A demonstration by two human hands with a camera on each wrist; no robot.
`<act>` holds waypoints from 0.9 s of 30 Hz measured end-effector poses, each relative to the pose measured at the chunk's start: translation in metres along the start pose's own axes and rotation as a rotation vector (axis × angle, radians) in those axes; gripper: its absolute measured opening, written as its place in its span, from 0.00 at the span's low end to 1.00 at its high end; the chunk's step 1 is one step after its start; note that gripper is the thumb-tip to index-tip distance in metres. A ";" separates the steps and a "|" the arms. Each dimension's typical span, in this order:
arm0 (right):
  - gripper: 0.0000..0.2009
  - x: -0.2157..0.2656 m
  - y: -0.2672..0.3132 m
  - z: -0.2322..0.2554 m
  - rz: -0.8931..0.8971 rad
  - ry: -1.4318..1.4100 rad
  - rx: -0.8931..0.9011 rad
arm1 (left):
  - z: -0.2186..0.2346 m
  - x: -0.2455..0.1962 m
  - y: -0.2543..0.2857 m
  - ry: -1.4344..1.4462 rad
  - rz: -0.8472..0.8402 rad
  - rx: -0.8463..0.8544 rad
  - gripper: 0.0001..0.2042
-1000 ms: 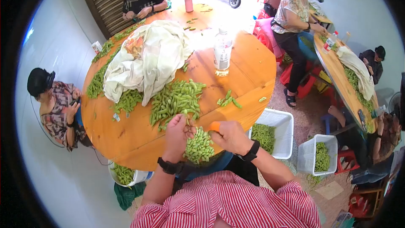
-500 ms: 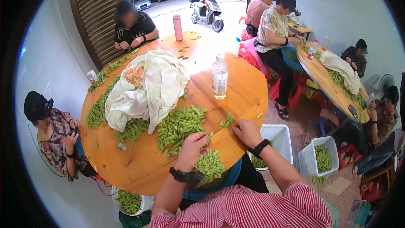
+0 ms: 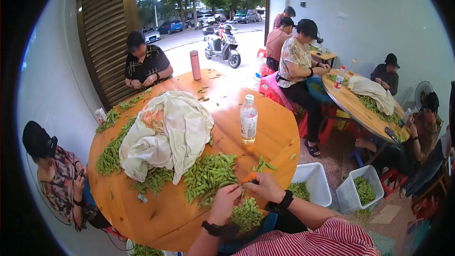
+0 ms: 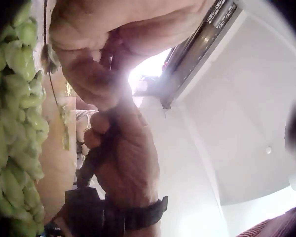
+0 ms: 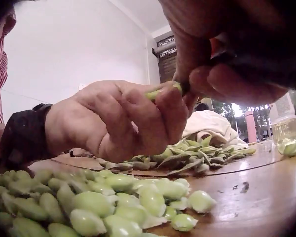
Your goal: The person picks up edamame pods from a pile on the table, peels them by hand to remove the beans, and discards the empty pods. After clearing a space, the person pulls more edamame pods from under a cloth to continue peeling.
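Note:
The left hand [image 3: 226, 205] pinches a green pod [image 5: 163, 92] between thumb and fingers at the table's near edge. Meeting it at the pod's end, the right hand [image 3: 268, 187] has its fingers curled round an orange item [image 3: 249, 177], mostly hidden; its kind I cannot tell. In the left wrist view the left hand [image 4: 113, 34] is above and the right hand [image 4: 130, 163] below, fingertips together. Close under the hands lies a heap of shelled green beans [image 3: 247, 214]. Just beyond the left hand is a pile of unshelled pods [image 3: 208, 176].
On the round wooden table [image 3: 161, 218] are a white cloth [image 3: 166, 132], a clear bottle [image 3: 248, 121] and a pink flask [image 3: 195, 65]. White baskets [image 3: 315, 182] with pods stand on the floor at right. People sit around this and another table [image 3: 353, 104].
The head view has tilted up, showing more street. The right hand moved away to the table's small pods, then came back beside the left hand, which keeps near the bean heap.

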State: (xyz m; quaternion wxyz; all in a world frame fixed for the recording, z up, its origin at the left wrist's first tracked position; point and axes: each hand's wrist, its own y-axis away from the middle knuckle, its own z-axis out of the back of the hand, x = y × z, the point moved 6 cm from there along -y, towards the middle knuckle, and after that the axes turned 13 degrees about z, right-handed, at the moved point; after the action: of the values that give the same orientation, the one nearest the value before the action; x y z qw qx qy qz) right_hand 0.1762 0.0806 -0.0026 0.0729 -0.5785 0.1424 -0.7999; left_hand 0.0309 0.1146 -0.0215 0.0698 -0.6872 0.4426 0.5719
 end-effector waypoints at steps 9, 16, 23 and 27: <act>0.12 0.027 -0.004 -0.010 0.193 0.533 0.104 | 0.004 0.015 -0.011 0.099 0.065 -0.031 0.15; 0.11 0.030 0.000 -0.011 0.239 0.663 0.131 | -0.006 0.013 -0.005 0.194 0.104 -0.002 0.14; 0.09 0.025 0.004 -0.003 0.151 0.397 0.038 | 0.001 0.011 -0.007 0.030 0.054 -0.078 0.11; 0.08 0.019 0.006 -0.001 0.140 0.279 0.032 | 0.000 0.009 -0.006 -0.018 0.034 -0.094 0.10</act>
State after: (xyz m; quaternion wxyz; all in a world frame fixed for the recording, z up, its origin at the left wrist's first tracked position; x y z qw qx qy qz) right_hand 0.1687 0.0699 0.0129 0.1174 -0.4492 0.1785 -0.8675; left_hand 0.0349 0.1131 -0.0317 0.0318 -0.6771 0.4262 0.5991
